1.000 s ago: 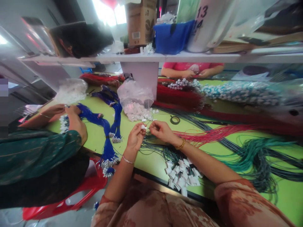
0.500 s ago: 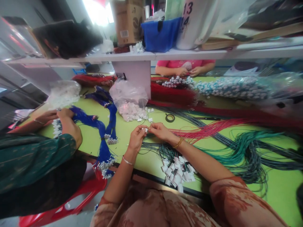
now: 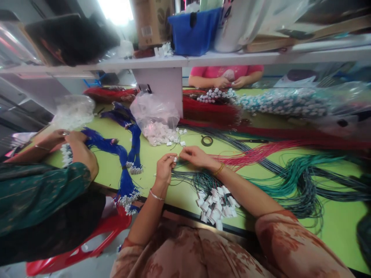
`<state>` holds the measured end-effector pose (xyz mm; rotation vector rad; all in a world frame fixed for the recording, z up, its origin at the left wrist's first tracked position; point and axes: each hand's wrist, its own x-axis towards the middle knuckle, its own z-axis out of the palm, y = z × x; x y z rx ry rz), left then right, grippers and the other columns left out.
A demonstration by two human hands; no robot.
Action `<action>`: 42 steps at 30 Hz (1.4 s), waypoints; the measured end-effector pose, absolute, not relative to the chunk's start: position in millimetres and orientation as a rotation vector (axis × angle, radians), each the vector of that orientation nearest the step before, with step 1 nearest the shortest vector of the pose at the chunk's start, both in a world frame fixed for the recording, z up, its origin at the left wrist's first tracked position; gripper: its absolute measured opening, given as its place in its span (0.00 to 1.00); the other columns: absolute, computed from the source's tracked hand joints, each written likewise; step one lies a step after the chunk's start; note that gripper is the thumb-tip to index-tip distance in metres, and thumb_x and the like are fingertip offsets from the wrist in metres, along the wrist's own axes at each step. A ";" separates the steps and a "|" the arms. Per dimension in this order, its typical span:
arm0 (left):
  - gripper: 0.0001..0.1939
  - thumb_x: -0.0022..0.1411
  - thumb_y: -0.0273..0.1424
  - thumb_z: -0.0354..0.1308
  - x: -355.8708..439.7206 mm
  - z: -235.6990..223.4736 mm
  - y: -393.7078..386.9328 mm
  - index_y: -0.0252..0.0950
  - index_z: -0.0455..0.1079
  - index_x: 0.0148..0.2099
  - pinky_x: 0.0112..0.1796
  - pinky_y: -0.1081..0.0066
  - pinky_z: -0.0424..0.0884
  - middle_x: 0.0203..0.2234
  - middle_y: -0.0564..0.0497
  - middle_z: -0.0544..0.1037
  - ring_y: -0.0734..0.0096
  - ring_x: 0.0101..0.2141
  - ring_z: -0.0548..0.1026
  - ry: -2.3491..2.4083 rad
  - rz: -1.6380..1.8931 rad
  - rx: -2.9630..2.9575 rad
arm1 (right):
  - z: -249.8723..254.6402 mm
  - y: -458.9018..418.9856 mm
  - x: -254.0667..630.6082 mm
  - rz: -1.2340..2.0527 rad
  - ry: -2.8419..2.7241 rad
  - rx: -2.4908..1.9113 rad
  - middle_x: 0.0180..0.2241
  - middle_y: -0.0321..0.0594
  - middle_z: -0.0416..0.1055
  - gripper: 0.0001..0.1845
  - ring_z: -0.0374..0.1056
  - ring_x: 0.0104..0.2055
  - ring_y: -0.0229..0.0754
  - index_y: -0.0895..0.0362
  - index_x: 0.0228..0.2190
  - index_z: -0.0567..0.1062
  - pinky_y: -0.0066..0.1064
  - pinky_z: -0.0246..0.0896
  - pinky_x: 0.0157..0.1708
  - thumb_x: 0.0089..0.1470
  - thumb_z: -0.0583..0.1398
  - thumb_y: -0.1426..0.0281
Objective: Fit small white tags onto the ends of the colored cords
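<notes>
My left hand [image 3: 165,168] pinches a small white plastic connector [image 3: 175,158] between thumb and fingertips, above the green table [image 3: 150,187]. Close on its right is my right hand [image 3: 193,156], thumb and fingers pressed together; whatever they grip is too small to make out, perhaps a thin wire. Beyond my hands a clear plastic bag [image 3: 155,110] of white connectors lies with several loose ones spilled beside it. Black and green wires [image 3: 203,180] run below my right forearm, ending in a heap of white connectors [image 3: 216,205] at the table's front edge.
Red wires [image 3: 228,160], green wires [image 3: 301,164] and a black tape roll [image 3: 206,141] lie to the right. Blue wire bundles [image 3: 125,181] lie to the left, beside a co-worker's hands [image 3: 65,137]. Another person's hands [image 3: 230,82] work beneath the shelf [image 3: 197,60].
My hands, which met around the white connector, have drawn slightly apart, the connector staying in my left fingers. The whole view has shifted with my head.
</notes>
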<state>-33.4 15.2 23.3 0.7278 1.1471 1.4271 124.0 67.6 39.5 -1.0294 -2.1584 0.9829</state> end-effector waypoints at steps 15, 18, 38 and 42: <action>0.06 0.43 0.26 0.59 -47.2 19.2 17.0 0.31 0.74 0.27 0.21 0.78 0.55 0.23 0.50 0.75 0.81 0.20 0.63 1.164 1.346 0.716 | 25.0 81.2 128.9 0.406 -2.645 -1.356 0.35 0.46 0.75 0.12 0.65 0.33 0.41 0.59 0.36 0.72 0.29 0.47 0.31 0.60 0.50 0.68; 0.06 0.44 0.26 0.60 -46.3 16.5 17.0 0.32 0.74 0.29 0.23 0.78 0.58 0.26 0.50 0.75 0.80 0.23 0.65 1.118 1.364 0.696 | 28.4 84.1 131.7 0.367 -2.625 -1.413 0.36 0.50 0.74 0.12 0.65 0.33 0.42 0.61 0.37 0.71 0.29 0.47 0.31 0.60 0.51 0.68; 0.07 0.51 0.28 0.64 -38.5 7.4 19.5 0.33 0.71 0.34 0.32 0.75 0.64 0.31 0.49 0.75 0.78 0.29 0.69 0.871 1.398 0.568 | 30.6 60.1 126.5 1.142 -1.968 -0.908 0.24 0.34 0.65 0.12 0.58 0.27 0.33 0.60 0.28 0.70 0.25 0.53 0.29 0.52 0.58 0.62; 0.08 0.51 0.29 0.63 -36.8 9.4 18.5 0.33 0.71 0.34 0.32 0.74 0.64 0.32 0.48 0.75 0.77 0.29 0.69 0.881 1.385 0.583 | 35.6 52.6 129.2 1.122 -2.026 -0.878 0.26 0.36 0.68 0.12 0.60 0.30 0.35 0.60 0.29 0.71 0.25 0.55 0.33 0.55 0.55 0.63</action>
